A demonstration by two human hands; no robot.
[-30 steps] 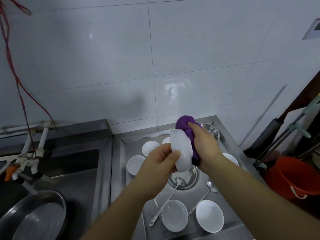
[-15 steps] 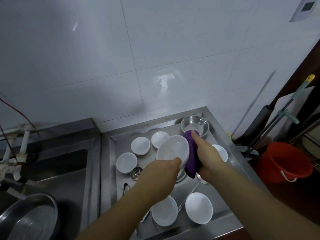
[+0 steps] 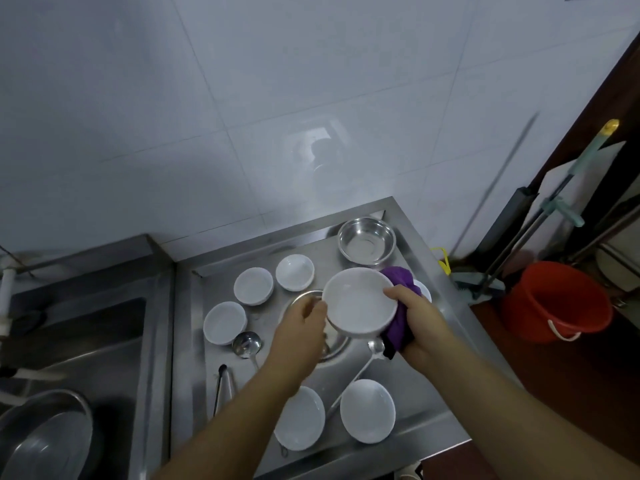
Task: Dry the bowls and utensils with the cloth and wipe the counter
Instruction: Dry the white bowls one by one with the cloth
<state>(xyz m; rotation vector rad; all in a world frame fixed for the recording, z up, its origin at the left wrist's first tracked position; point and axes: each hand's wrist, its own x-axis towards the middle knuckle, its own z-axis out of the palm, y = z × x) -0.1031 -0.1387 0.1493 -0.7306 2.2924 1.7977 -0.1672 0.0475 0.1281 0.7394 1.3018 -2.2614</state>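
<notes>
Two hands on one white bowl, mid-dry, above steel surface (image 3: 408,415).

Far left: sink (image 3: 86,341) with large metal basin (image 3: 45,441), dull brushed steel. Next, on surface: small white dishes (image 3: 225,322), glossy and round; steel ladle (image 3: 246,344); tongs (image 3: 221,386); two more bowls (image 3: 367,410) near front edge, spoon (image 3: 375,346) between. Centre: left hand (image 3: 299,332) pinching rim of white bowl (image 3: 360,303), thumb over lip, bowl tilted open-side up. Right hand (image 3: 420,322) curled round purple cloth (image 3: 401,306), thumb hooked over opposite rim, cloth bunched against outer wall. Best done by turning bowl with left hand, pressing soft cloth firmly along curve, then inside; smooth glaze likely slippery when wet, so keep both rim holds. Behind: shiny steel bowl (image 3: 366,241). Far right: red bucket (image 3: 554,301) on floor.
</notes>
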